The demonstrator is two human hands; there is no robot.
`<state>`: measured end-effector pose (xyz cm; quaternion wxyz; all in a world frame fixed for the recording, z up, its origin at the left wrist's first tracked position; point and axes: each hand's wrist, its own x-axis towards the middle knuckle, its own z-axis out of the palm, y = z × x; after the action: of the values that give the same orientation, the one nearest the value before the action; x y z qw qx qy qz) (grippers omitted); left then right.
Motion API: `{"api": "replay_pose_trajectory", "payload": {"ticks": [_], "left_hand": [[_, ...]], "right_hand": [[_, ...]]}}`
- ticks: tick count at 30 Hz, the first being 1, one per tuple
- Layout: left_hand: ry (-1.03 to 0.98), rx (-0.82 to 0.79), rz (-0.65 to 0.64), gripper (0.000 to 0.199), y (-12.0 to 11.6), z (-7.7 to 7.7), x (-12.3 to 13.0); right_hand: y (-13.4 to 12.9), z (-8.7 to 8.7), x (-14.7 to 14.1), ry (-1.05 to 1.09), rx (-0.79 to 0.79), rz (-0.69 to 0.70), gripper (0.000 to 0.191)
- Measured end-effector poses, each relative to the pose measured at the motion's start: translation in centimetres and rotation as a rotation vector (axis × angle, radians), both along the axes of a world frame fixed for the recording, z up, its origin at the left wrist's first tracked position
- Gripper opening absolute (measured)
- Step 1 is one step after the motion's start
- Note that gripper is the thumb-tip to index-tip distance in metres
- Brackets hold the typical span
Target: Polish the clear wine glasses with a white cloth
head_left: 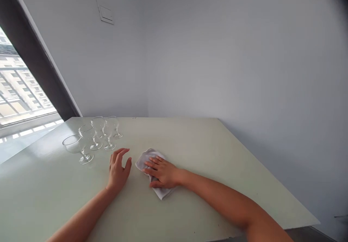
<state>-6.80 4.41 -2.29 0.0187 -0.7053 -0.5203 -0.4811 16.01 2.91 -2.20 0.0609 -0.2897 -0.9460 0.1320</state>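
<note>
My right hand (163, 172) lies flat, fingers spread, on top of a folded whitish cloth (160, 194) on the table. Part of the cloth is hidden beneath the palm, and its edges stick out to the left and toward me. To the left, my left hand (119, 169) is held with its fingers loosely curved and the thumb apart, holding nothing. Just beyond it stand several clear stemmed glasses, upright in a loose cluster; the nearest glass (86, 158) is at the cluster's left front.
The pale green, glossy table (195, 140) reaches back to the grey walls (231, 53). A switch plate (106, 15) is on the left wall. At far left is a window (21, 86) with a dark frame. The table's right edge runs diagonally toward me.
</note>
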Motion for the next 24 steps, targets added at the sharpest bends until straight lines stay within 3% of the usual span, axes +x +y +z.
{"api": "replay_pose_trajectory", "payload": {"ticks": [2,5,8,11,14,19,21,24], "left_hand": [[0.096,0.04,-0.028,0.025,0.1,-0.5,-0.3],[0.152,0.032,-0.042,0.026,0.2,-1.1,-1.0],[0.161,-0.011,-0.076,0.026,0.3,-1.4,-1.4],[0.153,-0.042,-0.104,0.024,0.5,-1.5,-1.4],[0.151,-0.053,-0.1,0.023,0.7,-1.5,-1.4],[0.156,-0.07,-0.084,0.022,0.6,-1.4,-1.2],[0.157,-0.065,-0.084,0.021,0.6,-1.3,-0.9],[0.157,-0.059,-0.104,0.022,0.7,-1.1,-0.5]], "right_hand": [[3.3,-0.3,-1.1,-0.013,0.026,0.041,0.061],[8.6,-0.8,-0.5,-0.056,0.047,-0.02,0.06],[13.3,-0.6,3.2,-0.113,0.057,-0.242,0.056],[15.8,-0.1,9.8,-0.147,0.067,-0.546,0.053],[15.3,0.3,17.8,-0.171,0.07,-0.807,0.052],[9.3,0.4,28.9,-0.22,0.062,-1.236,0.052],[7.0,0.3,31.0,-0.239,0.047,-1.368,0.054],[5.4,0.0,30.9,-0.254,0.038,-1.451,0.058]]}}
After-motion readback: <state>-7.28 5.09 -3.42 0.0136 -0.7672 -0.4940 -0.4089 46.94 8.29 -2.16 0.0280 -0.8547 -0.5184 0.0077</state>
